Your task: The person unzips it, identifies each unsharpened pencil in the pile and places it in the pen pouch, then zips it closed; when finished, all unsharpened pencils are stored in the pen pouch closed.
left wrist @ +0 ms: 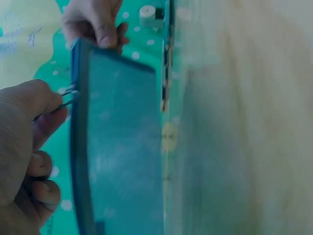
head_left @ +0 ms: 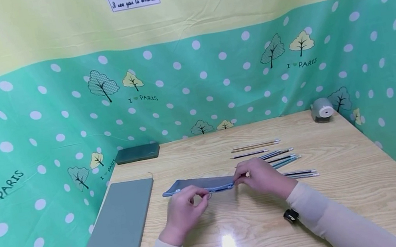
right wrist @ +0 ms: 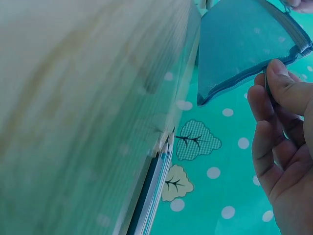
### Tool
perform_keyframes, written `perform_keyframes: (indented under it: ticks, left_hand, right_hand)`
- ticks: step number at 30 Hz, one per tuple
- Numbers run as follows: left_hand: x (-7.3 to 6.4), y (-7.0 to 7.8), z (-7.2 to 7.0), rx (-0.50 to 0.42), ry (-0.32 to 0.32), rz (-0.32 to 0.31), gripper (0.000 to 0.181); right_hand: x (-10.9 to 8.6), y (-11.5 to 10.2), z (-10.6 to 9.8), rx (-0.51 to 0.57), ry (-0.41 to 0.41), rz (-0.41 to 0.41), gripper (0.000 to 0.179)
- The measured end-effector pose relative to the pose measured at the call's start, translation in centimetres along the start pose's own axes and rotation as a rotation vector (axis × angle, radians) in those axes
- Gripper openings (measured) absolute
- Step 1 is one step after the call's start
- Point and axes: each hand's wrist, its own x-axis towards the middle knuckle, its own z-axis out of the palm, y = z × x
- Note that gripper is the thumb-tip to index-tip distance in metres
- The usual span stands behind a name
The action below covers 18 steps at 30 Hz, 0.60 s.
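Observation:
A blue mesh zip pouch (head_left: 208,183) is held up over the table between both hands, its zipper edge toward the person. In the left wrist view my left hand (left wrist: 24,147) pinches a thin loop on the zipper pull (left wrist: 67,98), close to one end of the zipper. My right hand (head_left: 259,176) grips the pouch's right end corner; in the right wrist view the thumb (right wrist: 279,73) and forefinger pinch a small tab there. Just beyond my right hand several pencils (head_left: 284,158) lie in loose groups on the table.
On the left lies a flat grey board (head_left: 119,219), with a dark green case (head_left: 138,152) behind it. A grey and white pencil sharpener (head_left: 322,110) stands at the back right corner. A patterned curtain (head_left: 191,85) borders the wooden table (head_left: 360,201).

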Motion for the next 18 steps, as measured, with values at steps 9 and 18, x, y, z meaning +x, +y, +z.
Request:
perform_keyframes:
  ticks: [9, 18]
  left_hand:
    - [-0.6, -2.3, -2.5, 0.053, -0.112, -0.16, 0.014]
    - [-1.1, -3.8, -4.6, -0.013, -0.125, -0.247, 0.021]
  right_hand:
    - [-0.2, 0.5, -0.8, -0.013, -0.026, 0.105, 0.02]
    - [-0.2, 0.7, -1.1, -0.021, -0.017, 0.151, 0.02]
